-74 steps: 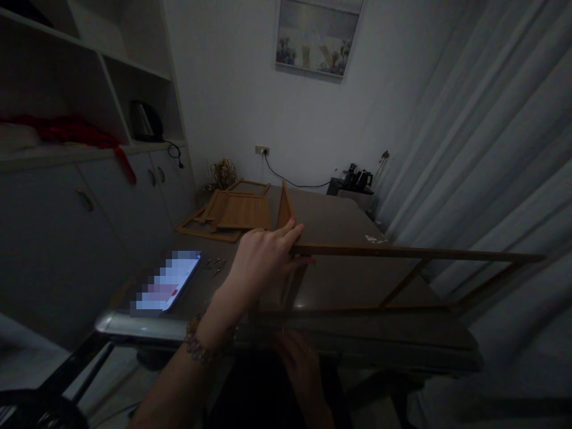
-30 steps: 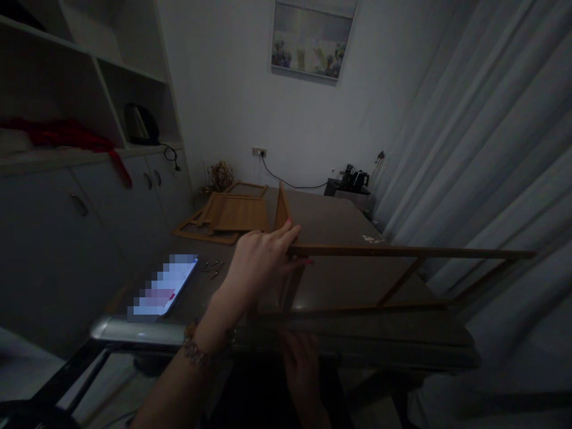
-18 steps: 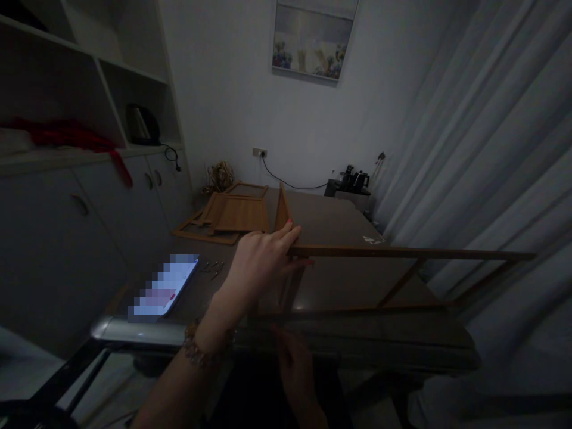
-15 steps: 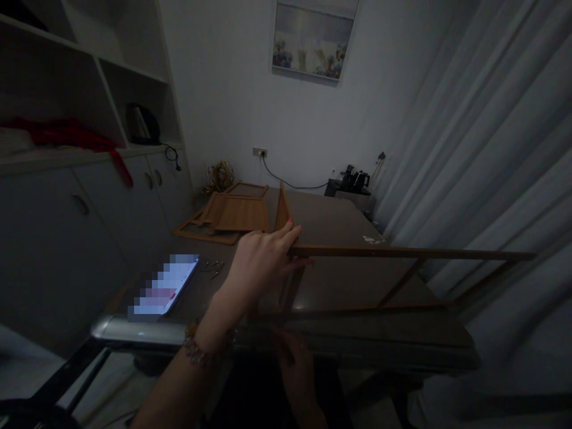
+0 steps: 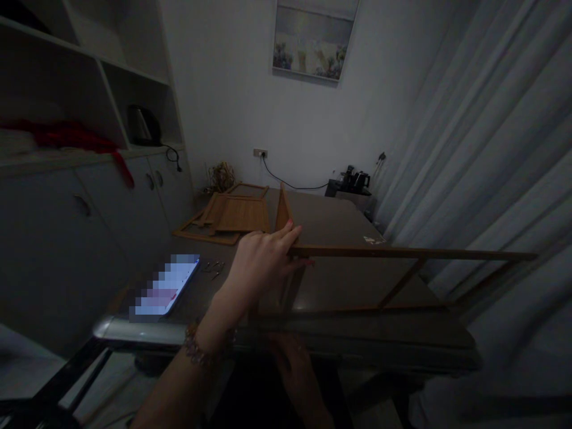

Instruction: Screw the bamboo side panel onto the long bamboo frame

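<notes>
A long wooden frame [image 5: 402, 252] stands on edge along the near side of the brown table [image 5: 339, 220]. It meets an upright wooden panel [image 5: 282, 208] at its left end. My left hand [image 5: 261, 257] is closed over that top corner, fingers on the top rail, a bead bracelet on the wrist. My right hand [image 5: 295, 369] is low in the dark at the table's front edge, just under the frame's lower left corner. Its fingers are too dim to make out.
A lit phone [image 5: 165, 285] lies at the table's near left, several small screws [image 5: 214, 266] beside it. Flat wooden panels [image 5: 227, 215] lie at the far left. Grey cabinets [image 5: 67, 226] stand to the left, a curtain [image 5: 491, 149] to the right.
My right hand has shifted slightly under the table's front edge. My left hand and the frame stay put.
</notes>
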`<action>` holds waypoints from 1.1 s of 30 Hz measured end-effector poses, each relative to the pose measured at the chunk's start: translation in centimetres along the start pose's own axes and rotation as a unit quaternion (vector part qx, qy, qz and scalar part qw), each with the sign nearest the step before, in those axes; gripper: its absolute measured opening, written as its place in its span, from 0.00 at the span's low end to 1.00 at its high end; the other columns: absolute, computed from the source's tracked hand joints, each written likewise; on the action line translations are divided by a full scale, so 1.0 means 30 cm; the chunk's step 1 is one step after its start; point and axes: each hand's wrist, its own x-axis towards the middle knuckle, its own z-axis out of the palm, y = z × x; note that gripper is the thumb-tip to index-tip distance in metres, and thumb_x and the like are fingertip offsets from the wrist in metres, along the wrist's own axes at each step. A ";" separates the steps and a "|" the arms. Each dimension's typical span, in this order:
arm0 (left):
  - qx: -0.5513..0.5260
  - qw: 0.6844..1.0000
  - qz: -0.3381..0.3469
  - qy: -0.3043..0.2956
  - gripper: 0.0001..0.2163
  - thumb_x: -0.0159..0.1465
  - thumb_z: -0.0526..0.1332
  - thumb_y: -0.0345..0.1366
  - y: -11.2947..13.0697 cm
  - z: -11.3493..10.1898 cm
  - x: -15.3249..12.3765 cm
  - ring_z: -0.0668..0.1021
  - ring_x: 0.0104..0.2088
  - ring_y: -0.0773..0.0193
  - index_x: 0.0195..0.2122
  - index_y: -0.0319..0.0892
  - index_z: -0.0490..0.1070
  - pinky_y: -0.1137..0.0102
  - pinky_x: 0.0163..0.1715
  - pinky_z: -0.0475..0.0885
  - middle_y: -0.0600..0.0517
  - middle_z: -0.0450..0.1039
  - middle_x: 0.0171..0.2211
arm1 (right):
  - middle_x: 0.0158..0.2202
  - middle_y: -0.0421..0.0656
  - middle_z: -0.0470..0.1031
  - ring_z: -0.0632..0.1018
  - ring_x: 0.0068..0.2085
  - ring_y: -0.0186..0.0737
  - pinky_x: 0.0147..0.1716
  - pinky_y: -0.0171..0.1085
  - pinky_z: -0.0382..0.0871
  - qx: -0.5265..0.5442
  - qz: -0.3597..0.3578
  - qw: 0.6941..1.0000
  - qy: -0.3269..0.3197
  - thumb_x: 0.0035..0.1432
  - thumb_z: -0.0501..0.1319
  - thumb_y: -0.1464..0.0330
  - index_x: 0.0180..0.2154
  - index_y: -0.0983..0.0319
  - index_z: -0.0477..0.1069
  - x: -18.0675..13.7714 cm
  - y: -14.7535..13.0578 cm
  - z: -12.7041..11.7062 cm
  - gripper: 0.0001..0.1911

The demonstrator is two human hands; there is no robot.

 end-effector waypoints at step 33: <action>-0.008 1.000 -0.004 -0.005 0.27 0.58 0.58 0.53 0.002 -0.011 -0.002 0.80 0.33 0.53 0.55 0.45 0.66 0.61 0.27 0.71 0.48 0.71 0.53 | 0.40 0.45 0.80 0.81 0.40 0.40 0.40 0.36 0.75 -0.097 0.018 0.984 0.151 0.66 0.50 0.62 0.46 0.59 0.72 -0.009 0.020 0.042 0.16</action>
